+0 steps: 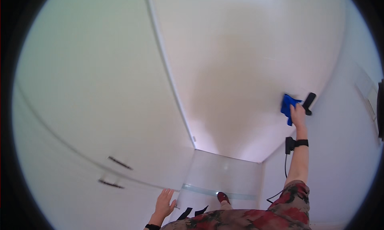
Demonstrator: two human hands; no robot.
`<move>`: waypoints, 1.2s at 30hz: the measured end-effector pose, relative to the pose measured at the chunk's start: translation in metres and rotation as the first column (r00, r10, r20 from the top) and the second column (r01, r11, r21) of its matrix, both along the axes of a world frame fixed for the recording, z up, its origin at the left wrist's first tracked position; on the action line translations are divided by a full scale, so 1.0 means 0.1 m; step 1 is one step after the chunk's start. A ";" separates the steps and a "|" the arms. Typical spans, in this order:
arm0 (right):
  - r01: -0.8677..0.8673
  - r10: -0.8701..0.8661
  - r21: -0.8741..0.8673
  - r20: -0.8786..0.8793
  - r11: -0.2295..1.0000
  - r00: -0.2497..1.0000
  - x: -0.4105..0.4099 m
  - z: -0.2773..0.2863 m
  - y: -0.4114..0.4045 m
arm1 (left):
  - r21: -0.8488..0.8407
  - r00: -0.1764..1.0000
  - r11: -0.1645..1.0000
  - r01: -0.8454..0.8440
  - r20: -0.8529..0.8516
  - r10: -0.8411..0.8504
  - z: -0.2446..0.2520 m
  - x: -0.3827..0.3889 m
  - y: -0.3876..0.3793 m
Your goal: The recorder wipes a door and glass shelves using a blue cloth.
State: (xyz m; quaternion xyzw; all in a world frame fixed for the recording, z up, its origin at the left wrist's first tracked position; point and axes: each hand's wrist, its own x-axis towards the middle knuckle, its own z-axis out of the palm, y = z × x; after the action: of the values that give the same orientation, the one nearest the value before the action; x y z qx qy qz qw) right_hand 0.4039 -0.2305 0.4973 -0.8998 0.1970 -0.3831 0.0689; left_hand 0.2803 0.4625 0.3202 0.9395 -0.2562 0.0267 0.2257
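My right hand [297, 114] holds a crumpled blue cloth [287, 106] against a pale, smooth door panel [234, 80]. Just right of the fingers is a black handle [309, 104] near the panel's right edge. My palm covers part of the cloth. Low in the view, my left hand [164, 202] is empty with the thumb spread from the fingers. It is beside the edge of a white cabinet door [144, 200]; whether it touches that surface I cannot tell.
Two dark bar handles [120, 163] [111, 183] stick out from the white cabinet front at lower left. A pale strip [204, 190] crosses the floor by a red shoe [223, 197]. A wall [324, 158] bounds the right side. A cable [285, 165] hangs from my right wrist device.
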 end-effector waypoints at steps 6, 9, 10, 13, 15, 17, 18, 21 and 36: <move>-0.015 0.018 -0.056 0.052 0.998 0.999 0.11 -0.14 0.08 | 0.043 0.976 0.976 -0.215 -0.030 0.217 0.29 -0.59 -0.06; -0.041 0.049 -0.138 0.055 0.990 0.997 0.01 -0.04 0.17 | 0.023 0.936 0.937 -0.349 -0.033 0.350 0.46 -1.01 -0.30; -0.067 0.074 -0.144 0.043 0.987 0.996 -0.03 0.00 0.20 | 0.017 0.917 0.918 -0.397 -0.025 0.398 0.51 -1.13 -0.39; -0.223 0.228 -0.161 0.015 0.962 0.974 -0.16 0.17 0.32 | -0.030 0.886 0.886 -0.463 -0.035 0.462 0.66 -1.40 -0.67; -0.307 0.307 -0.164 -0.027 0.937 0.951 -0.25 0.28 0.40 | -0.054 0.868 0.867 -0.495 -0.066 0.491 0.71 -1.49 -0.89; -0.452 0.450 -0.078 -0.036 0.889 0.892 -0.39 0.47 0.57 | -0.058 0.886 0.884 -0.463 -0.040 0.462 0.84 -1.50 -1.11; -0.570 0.579 0.136 -0.031 0.810 0.815 -0.46 0.67 0.74 | -0.072 0.871 0.868 -0.491 -0.054 0.488 0.90 -1.50 -1.18; -0.697 0.702 0.221 0.067 0.683 0.709 -1.10 1.30 1.08 | -0.145 0.897 0.888 -0.437 -0.001 0.442 1.16 -1.35 -1.36; -0.769 0.287 0.039 0.939 -0.638 -0.190 -1.86 1.94 0.44 | -0.228 0.905 0.972 0.059 0.422 0.044 2.85 -1.19 -2.51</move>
State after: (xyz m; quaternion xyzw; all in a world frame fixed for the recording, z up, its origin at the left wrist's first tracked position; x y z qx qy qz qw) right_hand 0.2183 -0.1861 0.6917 -0.3434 -0.4066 -0.1896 0.8251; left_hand 0.1616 0.2120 0.6056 0.8768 -0.2978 0.2596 0.2743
